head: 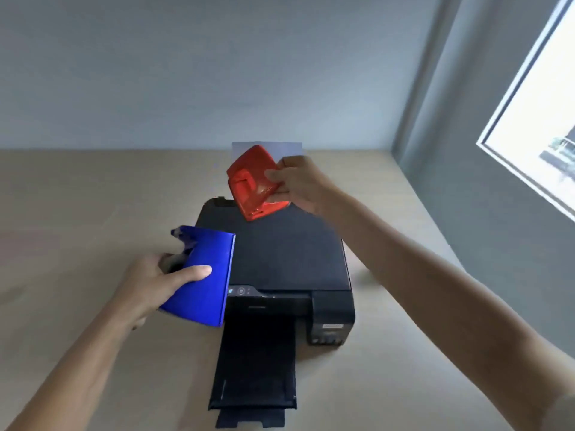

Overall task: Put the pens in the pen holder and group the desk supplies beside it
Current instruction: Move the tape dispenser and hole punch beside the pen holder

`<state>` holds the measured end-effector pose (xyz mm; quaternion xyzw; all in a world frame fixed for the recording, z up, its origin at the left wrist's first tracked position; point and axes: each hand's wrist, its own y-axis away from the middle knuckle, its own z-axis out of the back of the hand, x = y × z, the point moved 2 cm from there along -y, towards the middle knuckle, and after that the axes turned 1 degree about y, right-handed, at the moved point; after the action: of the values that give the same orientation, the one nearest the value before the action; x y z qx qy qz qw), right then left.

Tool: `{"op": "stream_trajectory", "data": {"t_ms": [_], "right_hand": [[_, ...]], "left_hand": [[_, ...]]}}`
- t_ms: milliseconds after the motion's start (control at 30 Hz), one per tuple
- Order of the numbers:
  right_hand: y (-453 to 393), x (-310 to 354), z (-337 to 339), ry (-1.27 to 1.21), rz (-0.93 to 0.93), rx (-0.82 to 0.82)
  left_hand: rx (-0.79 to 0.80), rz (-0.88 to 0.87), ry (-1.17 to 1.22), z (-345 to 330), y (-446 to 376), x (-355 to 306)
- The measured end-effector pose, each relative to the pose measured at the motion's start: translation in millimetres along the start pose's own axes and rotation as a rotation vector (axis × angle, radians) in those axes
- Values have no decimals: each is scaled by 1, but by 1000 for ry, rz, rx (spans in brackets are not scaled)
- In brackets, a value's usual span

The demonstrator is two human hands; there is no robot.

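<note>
My right hand [298, 185] grips a red hole punch [253, 183] and holds it in the air above the back of a black printer. My left hand [155, 283] grips a blue pen holder [203, 275], tilted on its side just left of the printer, above the desk. A blue pen-like tip [183, 236] pokes out of the holder's far end, blurred. No other pens or supplies show.
The black printer [280, 259] sits mid-desk with its output tray [253, 381] pulled out toward me and a white sheet [267, 149] standing in its rear feeder. The pale wooden desk [77, 213] meets a grey wall; a window [535, 119] is at the right.
</note>
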<state>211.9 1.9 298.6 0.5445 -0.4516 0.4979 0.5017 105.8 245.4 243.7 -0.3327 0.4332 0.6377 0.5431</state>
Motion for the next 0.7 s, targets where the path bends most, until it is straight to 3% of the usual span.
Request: {"op": "stream_trajectory", "data": {"t_ms": [267, 467, 700], "right_hand": [[87, -26, 233, -75, 0, -402], [144, -89, 349, -184, -106, -701], [149, -199, 395, -219, -346, -820]], "left_hand": [[299, -152, -200, -204, -6, -72], [541, -186, -538, -349, -2, -66], [452, 46, -659, -431, -16, -25]]}}
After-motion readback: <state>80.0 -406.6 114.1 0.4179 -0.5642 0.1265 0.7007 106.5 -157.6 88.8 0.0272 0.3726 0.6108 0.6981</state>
